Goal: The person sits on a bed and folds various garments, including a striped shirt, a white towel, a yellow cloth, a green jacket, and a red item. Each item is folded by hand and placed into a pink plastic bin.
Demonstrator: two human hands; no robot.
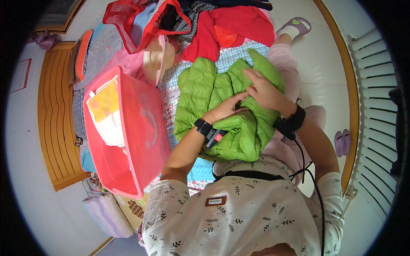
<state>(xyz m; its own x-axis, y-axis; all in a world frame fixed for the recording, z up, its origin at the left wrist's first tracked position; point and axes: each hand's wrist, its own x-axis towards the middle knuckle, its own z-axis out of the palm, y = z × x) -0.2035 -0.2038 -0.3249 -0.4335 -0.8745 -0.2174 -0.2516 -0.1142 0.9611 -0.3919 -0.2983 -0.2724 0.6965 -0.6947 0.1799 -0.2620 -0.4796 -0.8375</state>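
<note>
A bright green puffer jacket (205, 91) lies spread over the bed edge and my lap. My left hand (226, 108) rests on the middle of the jacket, fingers pinching the fabric near its front opening. My right hand (262, 87) lies flat on the jacket's right side, fingers touching a fold close to the left hand's fingertips. Both wrists wear black bands with cables.
A red plastic storage box (141, 141) holding folded white and yellow items stands at the left on the bed. A red bag (141, 21) of clothes and a red garment (230, 30) lie beyond. Purple slippers (341, 143) sit on the floor right, near a white radiator (376, 106).
</note>
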